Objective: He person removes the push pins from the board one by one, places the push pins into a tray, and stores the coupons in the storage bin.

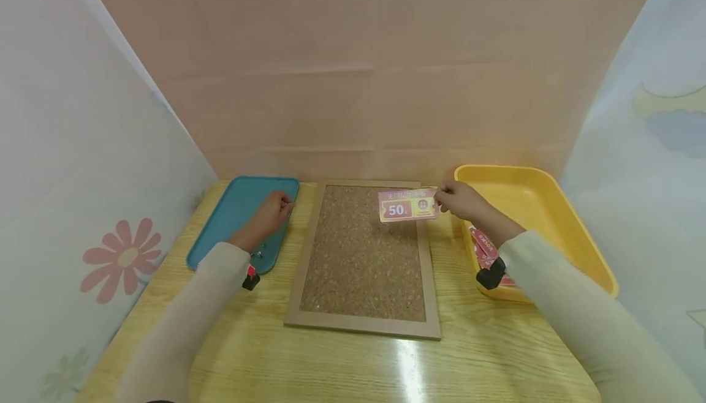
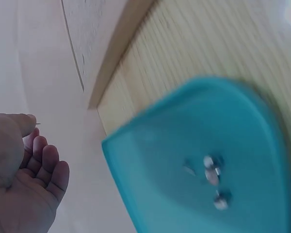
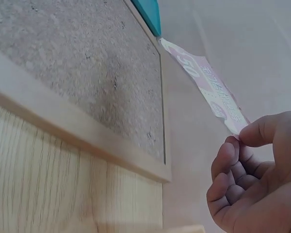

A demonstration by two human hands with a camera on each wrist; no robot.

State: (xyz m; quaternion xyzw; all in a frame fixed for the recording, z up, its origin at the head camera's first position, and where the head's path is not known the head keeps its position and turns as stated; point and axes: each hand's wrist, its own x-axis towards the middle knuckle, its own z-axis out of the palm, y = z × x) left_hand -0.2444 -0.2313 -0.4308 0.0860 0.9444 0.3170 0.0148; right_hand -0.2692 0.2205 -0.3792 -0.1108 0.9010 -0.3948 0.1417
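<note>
My right hand (image 1: 460,199) pinches a pink and yellow paper coupon (image 1: 408,205) marked 50 by its right end. The coupon hangs above the upper right part of a wood-framed cork board (image 1: 364,256). In the right wrist view, thumb and index finger grip the coupon (image 3: 203,80) at one edge. My left hand (image 1: 271,214) is over the blue tray's right side. A thin metal point of a thumbtack (image 2: 38,124) sticks out between its thumb and index finger; the head is hidden. Several silvery thumbtacks (image 2: 213,167) lie in the blue tray (image 2: 160,141).
On the right stands a yellow bin (image 1: 529,198), with more red and pink coupons (image 1: 485,250) inside along its left wall, partly behind the right wrist. The wooden table (image 1: 342,360) carries everything. A plain backdrop (image 1: 353,84) closes off the far side.
</note>
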